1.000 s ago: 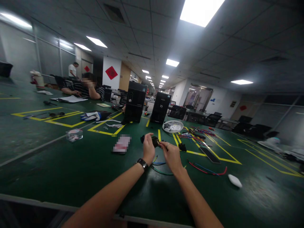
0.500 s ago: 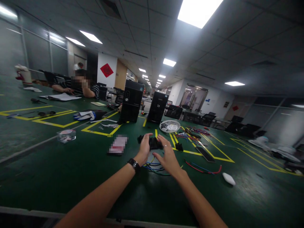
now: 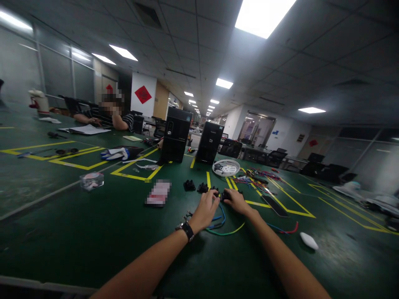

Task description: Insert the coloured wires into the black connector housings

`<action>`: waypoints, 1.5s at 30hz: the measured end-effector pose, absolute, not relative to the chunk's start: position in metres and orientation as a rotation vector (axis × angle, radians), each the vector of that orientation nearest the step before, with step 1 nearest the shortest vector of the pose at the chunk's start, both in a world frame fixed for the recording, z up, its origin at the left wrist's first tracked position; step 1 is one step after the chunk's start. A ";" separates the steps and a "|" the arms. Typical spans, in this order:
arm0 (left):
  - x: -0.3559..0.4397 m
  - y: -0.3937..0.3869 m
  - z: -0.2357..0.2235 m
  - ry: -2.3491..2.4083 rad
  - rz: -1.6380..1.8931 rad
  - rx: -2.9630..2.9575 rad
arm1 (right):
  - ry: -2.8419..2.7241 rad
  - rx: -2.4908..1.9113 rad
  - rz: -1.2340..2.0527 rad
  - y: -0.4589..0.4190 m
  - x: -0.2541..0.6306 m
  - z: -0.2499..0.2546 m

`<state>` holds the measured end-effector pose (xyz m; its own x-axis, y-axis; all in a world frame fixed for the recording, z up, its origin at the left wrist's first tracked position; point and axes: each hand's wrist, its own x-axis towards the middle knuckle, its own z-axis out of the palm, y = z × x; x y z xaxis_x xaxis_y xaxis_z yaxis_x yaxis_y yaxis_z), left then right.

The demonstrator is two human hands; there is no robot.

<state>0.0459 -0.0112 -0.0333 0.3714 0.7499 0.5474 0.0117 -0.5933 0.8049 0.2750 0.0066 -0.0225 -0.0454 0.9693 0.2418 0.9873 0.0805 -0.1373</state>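
Nearest on the dark green tabletop point(image 3: 124, 236) lay a smooth white diamond-shaped object point(image 3: 308, 241), right of the right forearm. Thin, curved blue and green wires point(image 3: 227, 235) looped beneath the hands, and a red-and-blue pair of wires point(image 3: 292, 229) lay beyond the right forearm.

The left hand point(image 3: 204, 209), a black watch point(image 3: 187, 230) on its wrist, reached forward with bent fingers at a small black block-shaped part point(image 3: 215, 190); whether it gripped the part could not be told. The right hand point(image 3: 237, 201) bent its fingers down over another black part point(image 3: 225, 195), the grip likewise unclear. Two more small black parts, one at the left point(image 3: 189, 185) and one nearer the hands point(image 3: 203, 187), made up a rough row with these.

Farther off stood a round white plastic basket point(image 3: 226, 172), then two upright black computer towers point(image 3: 176, 137). Beyond, at left, a person in a striped shirt point(image 3: 127, 119) sat at the table.
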 end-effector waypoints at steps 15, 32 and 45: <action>0.055 0.003 -0.031 0.607 1.221 1.268 | -1.787 -2.097 -0.116 -0.019 0.298 0.003; 0.037 0.004 -0.018 0.447 1.026 0.723 | -1.949 -1.958 -0.278 -0.107 0.298 0.012; 0.046 0.000 -0.026 0.377 1.026 0.673 | -1.610 -2.086 -0.346 -0.104 0.327 0.029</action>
